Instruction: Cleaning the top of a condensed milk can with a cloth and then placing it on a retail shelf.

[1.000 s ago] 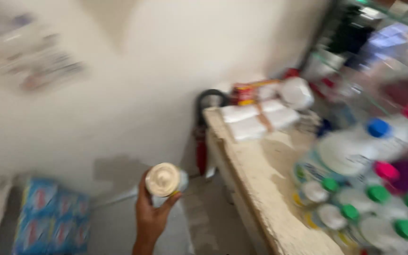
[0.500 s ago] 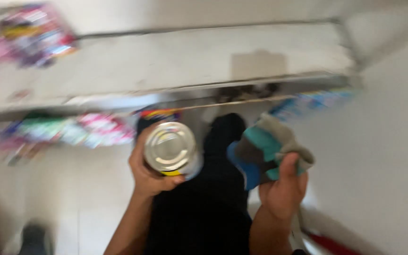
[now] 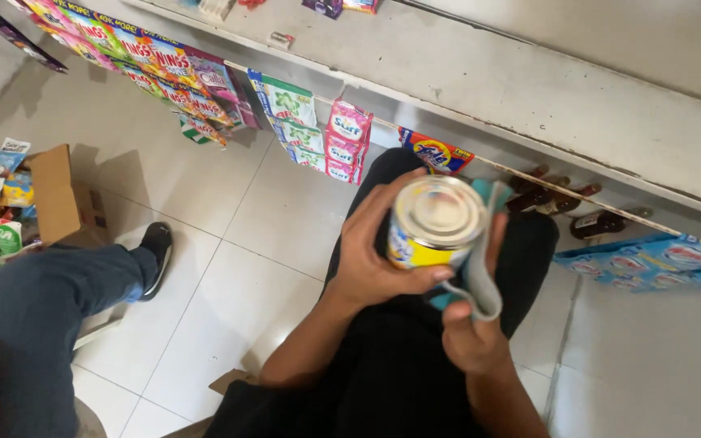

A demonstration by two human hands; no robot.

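- Left hand (image 3: 371,251) wraps closed fingers around a tin can (image 3: 436,223) at frame centre
- Right hand (image 3: 468,328) pinches a grey-teal cloth (image 3: 480,272) against the can's right side
- Sachet strips (image 3: 318,134) hang from the counter edge (image 3: 529,89) above
- Another person's jeans leg (image 3: 38,312) lower left, beside a cardboard box (image 3: 54,195)

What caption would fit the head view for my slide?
Left hand grips a yellow-labelled tin can while the right hand presses a grey-teal cloth against its side, above a white tiled floor.
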